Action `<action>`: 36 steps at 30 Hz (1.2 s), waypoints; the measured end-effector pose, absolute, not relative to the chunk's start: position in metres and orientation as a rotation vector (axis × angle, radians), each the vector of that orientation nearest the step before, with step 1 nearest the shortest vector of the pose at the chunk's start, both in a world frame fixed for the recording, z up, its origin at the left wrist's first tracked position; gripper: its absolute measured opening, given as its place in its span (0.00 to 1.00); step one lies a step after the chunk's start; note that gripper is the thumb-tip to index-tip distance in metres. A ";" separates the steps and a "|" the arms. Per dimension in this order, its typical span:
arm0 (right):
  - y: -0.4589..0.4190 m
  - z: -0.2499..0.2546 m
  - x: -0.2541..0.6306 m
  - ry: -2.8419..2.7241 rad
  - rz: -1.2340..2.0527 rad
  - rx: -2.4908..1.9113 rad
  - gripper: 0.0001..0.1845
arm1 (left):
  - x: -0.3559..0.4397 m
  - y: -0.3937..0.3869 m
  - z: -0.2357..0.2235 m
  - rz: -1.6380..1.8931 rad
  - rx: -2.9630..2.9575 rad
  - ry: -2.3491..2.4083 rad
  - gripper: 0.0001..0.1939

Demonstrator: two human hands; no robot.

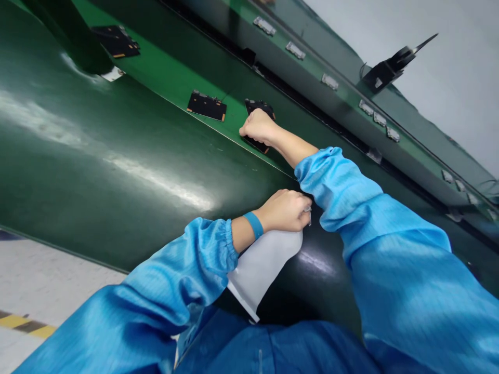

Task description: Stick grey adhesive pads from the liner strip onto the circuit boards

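Note:
My right hand [258,127] is closed, its fingertips turned down over a flat black panel [260,146] with small orange marks, lying on the bright green strip. Whatever its fingers pinch is hidden beneath the hand. Closer to me, my left hand [286,210], with a blue band round the wrist, is curled shut above the dark green surface. A white flexible sheet [265,265] hangs from under it toward my lap, and a small pale bit shows at its fingertips. To the left of my right hand lies a second black panel [206,106].
Another black panel [117,41] lies farther left, beside a dark green post [74,36]. A ledge beyond the strip carries several small clear-and-metal parts [295,50]. A black tool with a thin tip [390,67] stands behind them. Yellow-black tape [27,324] marks the floor.

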State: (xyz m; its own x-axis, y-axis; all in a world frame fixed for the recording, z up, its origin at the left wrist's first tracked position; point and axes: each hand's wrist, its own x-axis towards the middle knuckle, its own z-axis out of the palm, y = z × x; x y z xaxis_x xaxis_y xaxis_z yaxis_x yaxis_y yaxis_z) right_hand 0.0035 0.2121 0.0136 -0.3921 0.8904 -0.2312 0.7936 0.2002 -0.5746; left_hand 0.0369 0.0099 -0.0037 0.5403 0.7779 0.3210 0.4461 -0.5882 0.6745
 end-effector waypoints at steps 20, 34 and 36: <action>0.250 0.015 0.106 -2.638 0.254 -1.425 0.26 | 0.033 0.014 -0.017 0.992 2.120 0.964 0.06; 0.209 0.027 0.061 -2.845 0.376 -1.243 0.14 | 0.035 0.012 -0.012 0.868 2.168 0.995 0.05; 0.198 0.029 0.059 -2.870 0.384 -1.214 0.14 | 0.036 0.012 -0.012 0.866 2.173 0.992 0.05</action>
